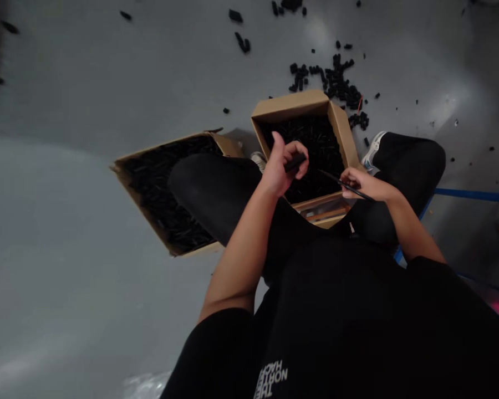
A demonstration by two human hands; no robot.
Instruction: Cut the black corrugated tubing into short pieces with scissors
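Note:
My left hand (283, 165) is curled around a short black cylindrical piece (295, 162), its thumb raised off to the side. My right hand (356, 184) pinches a thin dark rod with a pointed tip (345, 185), which slants toward the left hand; what kind of tool it is I cannot make out. Both hands hover over a cardboard box (291, 103) between my knees, filled with small black pieces (316, 136). The rod's tip and the held piece are apart.
A second cardboard box (141, 202) full of black pieces stands left, partly hidden by my leg. Loose black pieces (341, 83) lie scattered on the grey floor (66, 210) beyond the boxes. A blue bar (474, 194) runs along the right.

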